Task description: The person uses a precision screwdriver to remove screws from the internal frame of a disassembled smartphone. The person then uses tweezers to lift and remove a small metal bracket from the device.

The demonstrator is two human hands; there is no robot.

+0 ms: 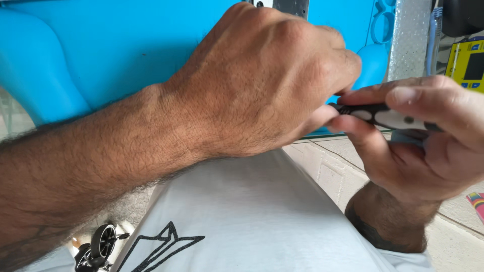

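My left hand (262, 80) reaches across the middle of the view, its fingers curled and its fingertips pinching the near end of a small black and white flat device (379, 116). My right hand (428, 136) grips that same device from the right, thumb along its top and fingers wrapped beneath it. Most of the device is hidden by both hands. Both hands sit close above my white shirt (252, 216), which bears a black line print.
A large blue moulded plastic body (101, 45) fills the background. A yellow instrument with a dark screen (469, 63) stands at the far right. A small black wheeled part (101, 244) lies at the lower left. Pale tiled floor (333, 171) shows below the hands.
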